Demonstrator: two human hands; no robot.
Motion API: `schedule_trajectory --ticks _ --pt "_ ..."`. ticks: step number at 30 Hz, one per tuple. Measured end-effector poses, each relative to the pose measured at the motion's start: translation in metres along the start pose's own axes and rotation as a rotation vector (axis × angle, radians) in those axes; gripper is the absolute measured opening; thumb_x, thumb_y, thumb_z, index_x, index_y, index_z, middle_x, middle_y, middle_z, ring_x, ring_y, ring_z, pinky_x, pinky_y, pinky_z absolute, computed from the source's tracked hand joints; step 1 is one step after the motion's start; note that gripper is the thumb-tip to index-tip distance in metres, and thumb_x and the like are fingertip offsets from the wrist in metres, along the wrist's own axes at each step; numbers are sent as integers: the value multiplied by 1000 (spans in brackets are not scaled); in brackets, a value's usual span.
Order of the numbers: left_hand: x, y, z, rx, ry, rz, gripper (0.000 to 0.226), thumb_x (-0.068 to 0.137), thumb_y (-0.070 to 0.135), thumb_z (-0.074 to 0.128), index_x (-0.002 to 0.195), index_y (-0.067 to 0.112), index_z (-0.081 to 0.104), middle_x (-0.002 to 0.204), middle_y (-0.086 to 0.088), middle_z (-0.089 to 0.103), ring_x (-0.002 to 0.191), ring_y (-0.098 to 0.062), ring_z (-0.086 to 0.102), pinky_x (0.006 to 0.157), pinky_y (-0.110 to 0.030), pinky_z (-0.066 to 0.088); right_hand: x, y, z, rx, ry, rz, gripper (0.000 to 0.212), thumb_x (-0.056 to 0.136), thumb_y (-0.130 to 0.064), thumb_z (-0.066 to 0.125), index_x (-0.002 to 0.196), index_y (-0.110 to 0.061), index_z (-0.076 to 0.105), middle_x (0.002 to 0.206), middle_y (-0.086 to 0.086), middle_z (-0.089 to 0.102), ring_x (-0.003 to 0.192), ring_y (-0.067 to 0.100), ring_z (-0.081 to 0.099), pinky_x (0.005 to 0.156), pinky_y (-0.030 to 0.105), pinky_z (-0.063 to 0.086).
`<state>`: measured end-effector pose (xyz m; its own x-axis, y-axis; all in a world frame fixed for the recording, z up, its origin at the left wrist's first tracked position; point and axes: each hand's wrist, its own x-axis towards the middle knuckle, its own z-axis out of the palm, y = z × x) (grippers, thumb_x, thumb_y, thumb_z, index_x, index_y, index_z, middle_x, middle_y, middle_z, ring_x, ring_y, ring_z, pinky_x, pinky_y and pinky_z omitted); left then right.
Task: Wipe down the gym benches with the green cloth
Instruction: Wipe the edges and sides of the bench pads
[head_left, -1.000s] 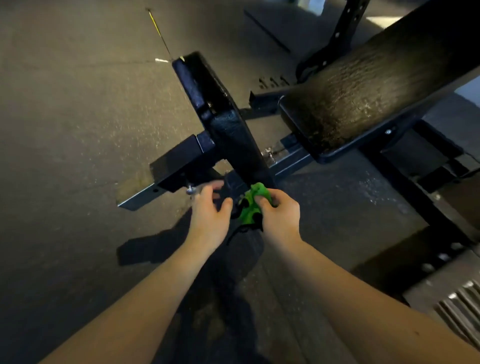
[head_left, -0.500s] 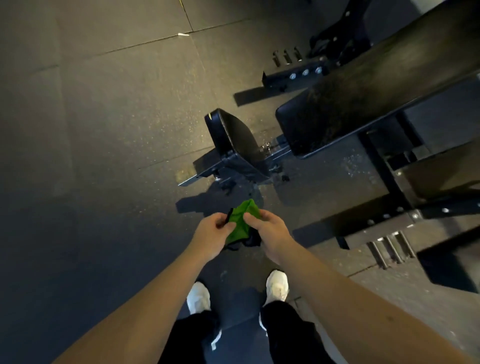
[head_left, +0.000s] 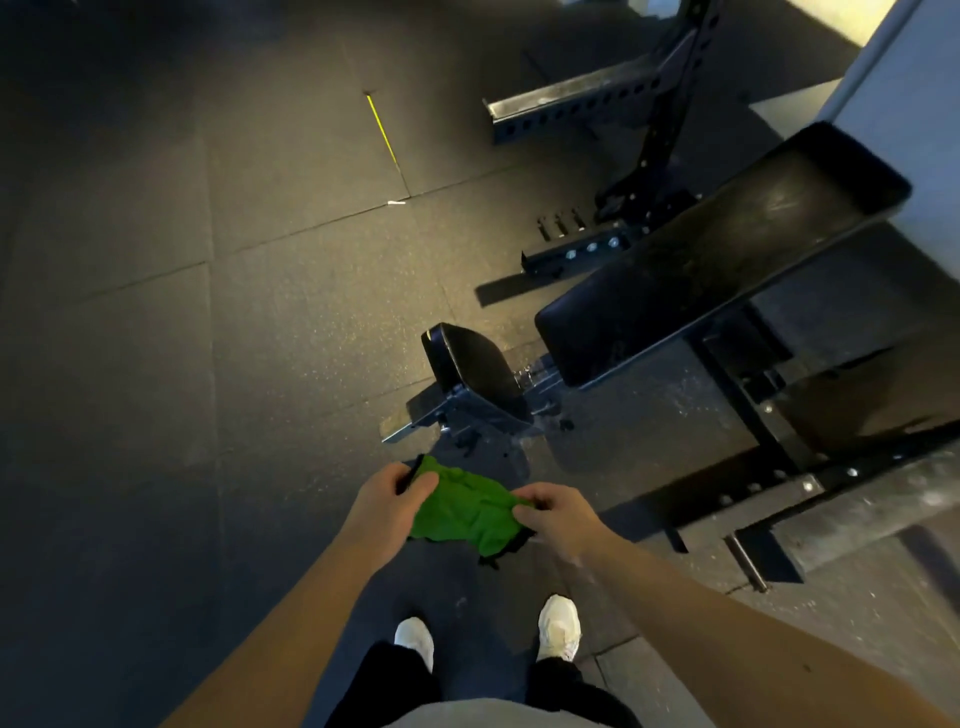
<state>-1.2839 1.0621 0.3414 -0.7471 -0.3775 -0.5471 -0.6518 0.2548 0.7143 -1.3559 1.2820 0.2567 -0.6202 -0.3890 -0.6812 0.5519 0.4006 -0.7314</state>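
Observation:
I stand over the dark floor with the green cloth (head_left: 462, 512) stretched between both hands at waist height. My left hand (head_left: 387, 496) pinches its left edge and my right hand (head_left: 558, 514) pinches its right edge. In front of me stands a black gym bench: its small tilted seat pad (head_left: 475, 366) is nearest, and its long back pad (head_left: 717, 254) slopes up to the right. Both hands are well short of the bench and touch only the cloth.
A black steel rack with a perforated upright (head_left: 667, 98) and a floor beam (head_left: 571, 104) stands behind the bench. More black frame bars (head_left: 810, 486) lie at the right. My white shoes (head_left: 558, 626) show below. Rubber floor tiles (head_left: 208, 312) spread to the left.
I have risen and stepped back from the seat pad, where my hands worked a second ago. The bunched cloth has been pulled apart and now spreads wide between my hands.

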Motion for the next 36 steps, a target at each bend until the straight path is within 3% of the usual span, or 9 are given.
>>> schedule_trajectory --ticks 5,9,12,16,21,26,30,34,36 --pt "0 24 -8 95 -206 162 13 93 22 71 104 23 63 98 1 72 85 -8 70 79 -31 58 -13 -22 -2 28 18 -54 32 79 7 75 105 -9 66 94 2 72 83 8 69 69 21 55" --pt "11 37 -27 179 -283 322 13 93 34 69 101 30 60 94 3 68 85 -13 67 71 -29 50 -18 -44 23 105 37 -112 58 81 23 63 127 -12 58 120 5 69 116 19 65 85 26 57" --pt "23 39 -45 217 -374 396 16 86 39 71 97 36 60 89 9 68 84 -11 66 75 -36 52 -29 -48 53 223 133 -158 67 77 23 66 134 -10 57 125 5 68 122 24 62 102 38 54" --pt "20 35 -54 354 -648 456 38 84 8 70 112 31 58 104 3 67 95 -12 65 88 -39 54 -65 -36 93 386 325 -180 68 73 19 72 129 -17 59 131 8 66 123 28 62 100 37 55" --pt "-14 27 -31 500 -866 598 47 85 -1 64 116 34 55 107 17 64 95 16 59 80 -7 44 -138 -6 134 526 534 -74 65 80 10 76 134 -18 53 121 0 68 108 14 69 84 27 60" --pt "-75 3 25 643 -1085 725 42 89 10 71 122 34 62 116 16 65 105 5 60 82 -5 45 -217 49 175 648 767 -3 46 87 -5 77 127 -20 61 118 -3 69 106 13 69 92 27 59" --pt "-160 -36 71 831 -1236 950 36 89 13 73 119 32 68 112 6 62 106 -8 59 93 -22 44 -289 116 214 1073 922 -60 31 94 6 58 123 -1 65 107 12 72 92 24 72 85 35 61" --pt "-274 -100 110 978 -1522 1014 40 87 17 76 125 26 68 118 11 66 112 -6 60 100 -23 45 -370 197 270 1584 1122 -175 32 104 -26 55 119 -1 69 106 18 75 95 32 71 86 42 59" --pt "-337 -142 124 1005 -1666 972 25 90 20 74 113 29 73 103 13 75 97 -7 69 91 -28 54 -411 246 305 1681 1308 -173 28 103 -23 58 120 -4 69 109 16 75 99 33 71 88 46 60"
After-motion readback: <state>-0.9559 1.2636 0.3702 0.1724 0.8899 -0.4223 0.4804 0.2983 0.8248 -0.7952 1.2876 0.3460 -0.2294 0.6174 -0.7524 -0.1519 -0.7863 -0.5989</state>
